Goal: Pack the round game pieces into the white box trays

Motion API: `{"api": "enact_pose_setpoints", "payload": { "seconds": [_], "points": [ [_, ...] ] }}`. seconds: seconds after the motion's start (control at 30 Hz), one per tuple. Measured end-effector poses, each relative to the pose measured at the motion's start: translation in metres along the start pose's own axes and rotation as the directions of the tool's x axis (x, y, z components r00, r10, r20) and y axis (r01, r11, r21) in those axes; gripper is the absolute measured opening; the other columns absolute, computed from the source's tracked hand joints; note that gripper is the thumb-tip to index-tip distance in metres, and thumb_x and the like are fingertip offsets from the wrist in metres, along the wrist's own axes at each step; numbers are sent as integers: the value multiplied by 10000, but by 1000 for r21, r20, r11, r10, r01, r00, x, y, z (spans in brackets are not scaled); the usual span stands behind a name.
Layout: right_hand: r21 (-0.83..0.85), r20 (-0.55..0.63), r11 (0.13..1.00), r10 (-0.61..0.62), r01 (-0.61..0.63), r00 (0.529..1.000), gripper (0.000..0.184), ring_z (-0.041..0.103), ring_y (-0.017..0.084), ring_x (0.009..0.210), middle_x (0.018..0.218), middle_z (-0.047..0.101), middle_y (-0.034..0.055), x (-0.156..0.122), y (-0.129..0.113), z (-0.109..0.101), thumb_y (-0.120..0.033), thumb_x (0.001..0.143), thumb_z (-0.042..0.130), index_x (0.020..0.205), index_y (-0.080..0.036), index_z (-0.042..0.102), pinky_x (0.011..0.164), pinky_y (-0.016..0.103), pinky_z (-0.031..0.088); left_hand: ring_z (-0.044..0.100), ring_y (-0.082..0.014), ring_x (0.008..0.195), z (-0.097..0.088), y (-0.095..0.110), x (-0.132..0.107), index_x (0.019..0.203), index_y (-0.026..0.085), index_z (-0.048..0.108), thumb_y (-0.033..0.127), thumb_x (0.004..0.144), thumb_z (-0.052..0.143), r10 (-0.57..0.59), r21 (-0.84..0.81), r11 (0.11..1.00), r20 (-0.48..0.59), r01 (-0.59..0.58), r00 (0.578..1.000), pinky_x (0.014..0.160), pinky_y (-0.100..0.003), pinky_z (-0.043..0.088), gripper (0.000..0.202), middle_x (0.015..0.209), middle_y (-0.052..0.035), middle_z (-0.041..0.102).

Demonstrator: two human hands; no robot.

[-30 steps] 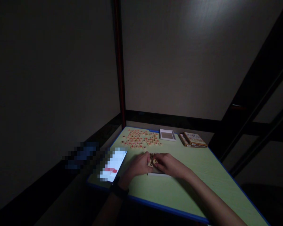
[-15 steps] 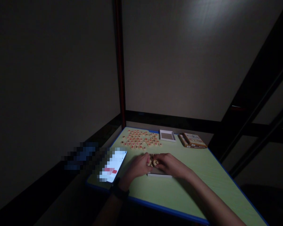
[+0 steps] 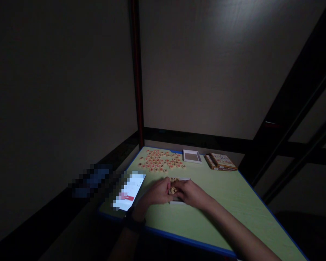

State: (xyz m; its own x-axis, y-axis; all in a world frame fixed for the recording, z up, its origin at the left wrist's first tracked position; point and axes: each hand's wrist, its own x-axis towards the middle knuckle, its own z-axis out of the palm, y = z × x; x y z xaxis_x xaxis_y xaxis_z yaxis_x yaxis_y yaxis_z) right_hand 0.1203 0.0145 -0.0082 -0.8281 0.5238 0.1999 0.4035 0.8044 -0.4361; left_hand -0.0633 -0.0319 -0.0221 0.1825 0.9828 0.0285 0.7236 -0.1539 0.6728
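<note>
A shallow white box [image 3: 176,202] lies near the front middle of the table, partly covered by both hands. Several round xiangqi pieces [image 3: 174,179] with dark characters sit along its left far side. My right hand [image 3: 192,194] pinches one xiangqi piece [image 3: 173,190] between thumb and fingers, its face turned towards me, over the left part of the box. At the box's left edge my left hand [image 3: 159,192] has its fingers curled, close against that piece. What lies inside the left fingers is hidden.
Many loose xiangqi pieces [image 3: 157,161] are spread over the far left of the green table [image 3: 206,224]. A white box part [image 3: 192,156] stands at the back, with stacked brown boxes [image 3: 222,161] to its right. A lit tablet [image 3: 130,192] lies left of my left hand.
My right hand has moved left with the xiangqi piece, close to my left hand. More of the box's right side shows now. My left hand has hardly moved.
</note>
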Motion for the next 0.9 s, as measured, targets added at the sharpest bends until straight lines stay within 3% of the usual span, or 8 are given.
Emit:
{"api": "enact_pose_setpoints", "payload": {
  "seconds": [0.43,0.7,0.8,0.9],
  "points": [
    [-42,0,999,35,-35,999,316,642,195,814,929,714,79,0,2,10,-69,785,584,1077,-163,658,735,254,442,437,-117,656,0,1,-1,721,218,386,408,699,713,20,9,1000,-9,-20,1000,575,-249,292,378,709,55,475],
    [-50,-21,997,58,-59,998,387,643,202,823,943,708,78,-1,4,12,-65,760,591,1132,-168,607,724,256,440,434,-114,650,-6,2,1,712,218,387,269,676,705,22,-21,1000,3,-22,1000,568,-241,292,324,695,63,465],
    [-19,-30,999,51,-51,998,396,636,191,814,912,705,55,-1,5,11,-56,742,607,1120,-176,603,716,246,436,440,-111,656,-13,8,5,710,217,393,131,675,617,9,-10,1000,-68,-10,998,574,-232,296,242,689,65,465],
    [82,-37,996,40,-37,998,287,617,160,727,806,688,16,0,8,2,-114,757,656,1035,-179,629,659,225,422,462,-120,665,-22,21,13,716,220,404,77,648,574,-10,30,999,-202,17,979,582,-234,303,233,678,64,469]
  ]
}}
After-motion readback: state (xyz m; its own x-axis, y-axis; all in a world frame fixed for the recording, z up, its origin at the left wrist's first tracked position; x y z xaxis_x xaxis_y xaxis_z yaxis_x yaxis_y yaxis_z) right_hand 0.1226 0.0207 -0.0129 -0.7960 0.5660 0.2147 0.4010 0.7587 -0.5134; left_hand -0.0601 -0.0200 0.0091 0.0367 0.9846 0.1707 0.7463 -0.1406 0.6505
